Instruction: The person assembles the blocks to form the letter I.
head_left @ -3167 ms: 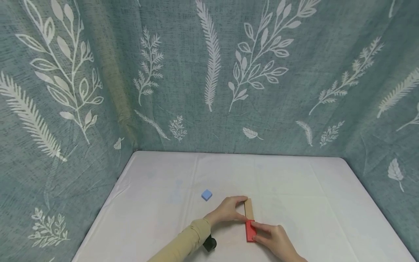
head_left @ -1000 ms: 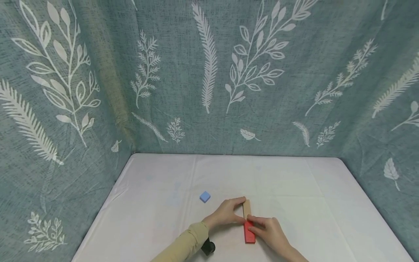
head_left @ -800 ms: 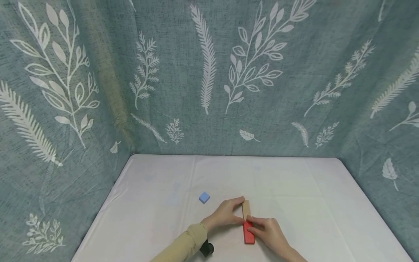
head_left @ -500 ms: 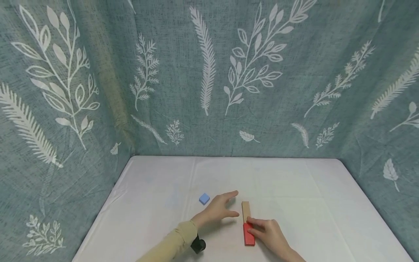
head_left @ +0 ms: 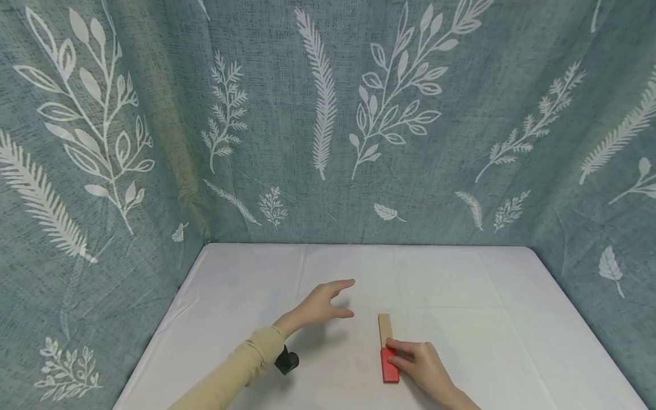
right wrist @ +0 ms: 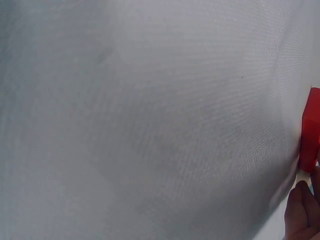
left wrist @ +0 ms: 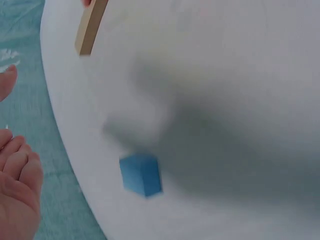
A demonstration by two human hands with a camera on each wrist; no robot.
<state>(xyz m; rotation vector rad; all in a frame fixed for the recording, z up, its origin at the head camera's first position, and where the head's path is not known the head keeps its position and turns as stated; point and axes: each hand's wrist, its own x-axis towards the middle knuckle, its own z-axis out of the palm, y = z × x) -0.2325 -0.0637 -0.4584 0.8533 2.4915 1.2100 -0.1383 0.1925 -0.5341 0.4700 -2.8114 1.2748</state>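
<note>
A leaf-printed green curtain stands behind a white table. From the head, I see the right hand pinching a red block that adjoins a wooden block; the left hand hovers, thumb and finger spread. From the left wrist, a blue block sits apart on the table. From the right wrist, fingers meet the red block.

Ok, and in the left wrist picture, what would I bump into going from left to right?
The left hand → the wooden block → the blue block.
</note>
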